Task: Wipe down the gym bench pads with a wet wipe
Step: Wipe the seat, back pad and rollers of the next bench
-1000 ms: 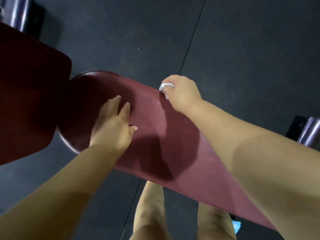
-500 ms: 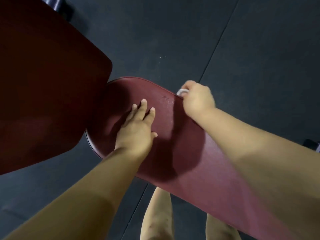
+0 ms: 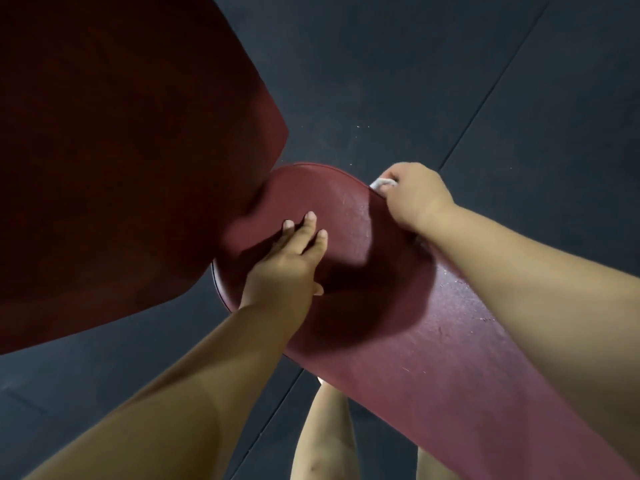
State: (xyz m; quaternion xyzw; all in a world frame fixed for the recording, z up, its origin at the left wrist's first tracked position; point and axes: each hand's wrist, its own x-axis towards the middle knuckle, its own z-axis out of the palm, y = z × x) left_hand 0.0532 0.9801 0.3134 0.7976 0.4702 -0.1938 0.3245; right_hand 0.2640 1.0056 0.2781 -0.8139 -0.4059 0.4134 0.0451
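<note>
A long maroon bench pad (image 3: 408, 341) runs from the lower right to a rounded end at centre. My right hand (image 3: 415, 199) grips a bunched white wet wipe (image 3: 382, 183) against the pad's far edge, near the rounded end. Flat on the pad, fingers spread, lies my left hand (image 3: 287, 265), just left of the right hand. A second, darker maroon pad (image 3: 121, 150) fills the upper left, raised and overlapping the rounded end. Damp streaks show on the pad surface near the wipe.
Dark rubber floor mats (image 3: 450, 81) with seams lie all around the bench. My bare legs (image 3: 322, 434) stand under the near edge of the long pad at the bottom.
The view has shifted, so the bench and the dark pad sit further right and larger. My right hand with the wipe has slid along the far edge toward the rounded end. The left hand stays flat.
</note>
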